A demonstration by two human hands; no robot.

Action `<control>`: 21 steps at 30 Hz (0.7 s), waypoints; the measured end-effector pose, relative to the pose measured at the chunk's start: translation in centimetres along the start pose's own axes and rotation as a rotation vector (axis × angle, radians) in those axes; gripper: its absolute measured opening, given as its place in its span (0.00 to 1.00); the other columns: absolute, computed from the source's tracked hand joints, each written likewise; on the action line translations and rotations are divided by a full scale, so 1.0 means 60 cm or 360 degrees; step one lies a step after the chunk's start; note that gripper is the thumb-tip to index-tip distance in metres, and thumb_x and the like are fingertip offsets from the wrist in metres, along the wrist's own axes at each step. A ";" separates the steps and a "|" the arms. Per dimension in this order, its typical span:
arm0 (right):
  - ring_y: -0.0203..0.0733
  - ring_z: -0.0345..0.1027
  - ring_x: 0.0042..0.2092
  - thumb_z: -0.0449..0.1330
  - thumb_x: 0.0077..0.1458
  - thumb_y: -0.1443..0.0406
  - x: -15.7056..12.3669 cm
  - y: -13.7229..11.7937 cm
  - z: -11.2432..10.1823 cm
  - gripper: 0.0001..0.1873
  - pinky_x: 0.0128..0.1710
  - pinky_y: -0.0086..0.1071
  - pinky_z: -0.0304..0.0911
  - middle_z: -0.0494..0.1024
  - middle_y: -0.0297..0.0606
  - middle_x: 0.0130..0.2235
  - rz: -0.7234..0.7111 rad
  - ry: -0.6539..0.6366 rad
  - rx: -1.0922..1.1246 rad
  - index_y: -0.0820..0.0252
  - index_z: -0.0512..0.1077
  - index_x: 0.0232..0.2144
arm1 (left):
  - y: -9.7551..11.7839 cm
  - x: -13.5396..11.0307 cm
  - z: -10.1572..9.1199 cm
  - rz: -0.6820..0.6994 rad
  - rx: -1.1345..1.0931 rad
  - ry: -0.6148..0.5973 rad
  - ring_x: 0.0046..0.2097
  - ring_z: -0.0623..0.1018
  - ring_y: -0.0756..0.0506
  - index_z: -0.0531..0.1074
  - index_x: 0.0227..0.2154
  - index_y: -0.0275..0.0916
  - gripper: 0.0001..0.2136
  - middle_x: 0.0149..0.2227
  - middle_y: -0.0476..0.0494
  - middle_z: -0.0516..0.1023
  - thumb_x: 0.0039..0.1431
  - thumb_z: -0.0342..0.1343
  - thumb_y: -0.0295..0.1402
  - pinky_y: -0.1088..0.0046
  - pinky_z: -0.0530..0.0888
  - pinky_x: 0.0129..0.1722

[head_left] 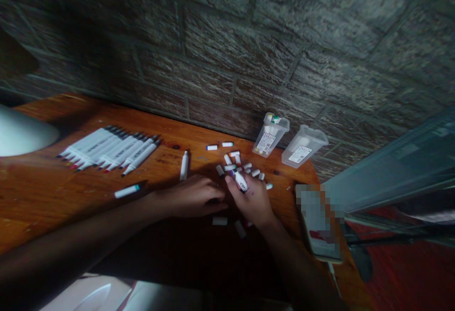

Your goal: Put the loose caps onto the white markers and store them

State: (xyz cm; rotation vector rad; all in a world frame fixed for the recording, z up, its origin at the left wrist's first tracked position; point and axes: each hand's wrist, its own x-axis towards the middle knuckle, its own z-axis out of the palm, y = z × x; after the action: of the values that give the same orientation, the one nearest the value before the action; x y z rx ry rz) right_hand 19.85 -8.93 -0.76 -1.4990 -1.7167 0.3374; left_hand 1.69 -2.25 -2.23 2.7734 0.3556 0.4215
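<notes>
My right hand point(253, 200) is closed around a white marker point(240, 180), its tip pointing up and away from me. My left hand point(194, 196) lies beside it, fingers curled towards the right hand; what they grip is hidden. Both hands rest on a wooden table point(42, 197). Just beyond them lies a scatter of several small marker caps point(245, 165). A row of several white markers point(110, 149) lies side by side at the left. Loose single markers lie near it, one with a teal end point(126, 191) and one upright-lying white one point(184, 165).
Two clear plastic marker boxes point(270, 135) point(303, 146) lean against the brick wall point(227, 41). A phone-like flat object point(320, 225) lies at the table's right edge. A white rounded object point(21, 133) sits at the far left. A few caps point(219, 221) lie near my wrists.
</notes>
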 end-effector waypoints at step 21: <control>0.36 0.70 0.28 0.59 0.59 0.60 -0.006 0.009 0.006 0.14 0.29 0.28 0.56 0.75 0.33 0.24 -0.0090 -0.0176 -0.0117 0.57 0.67 0.23 | 0.004 0.003 -0.004 0.0045 -0.0202 0.0075 0.38 0.81 0.46 0.79 0.39 0.41 0.07 0.37 0.45 0.83 0.63 0.56 0.33 0.75 0.73 0.41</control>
State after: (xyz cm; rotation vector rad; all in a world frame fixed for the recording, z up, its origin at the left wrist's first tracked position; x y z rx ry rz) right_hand 19.96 -9.02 -1.49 -1.5053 -1.8732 0.3358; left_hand 1.84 -2.34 -1.89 2.6515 0.2901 0.4994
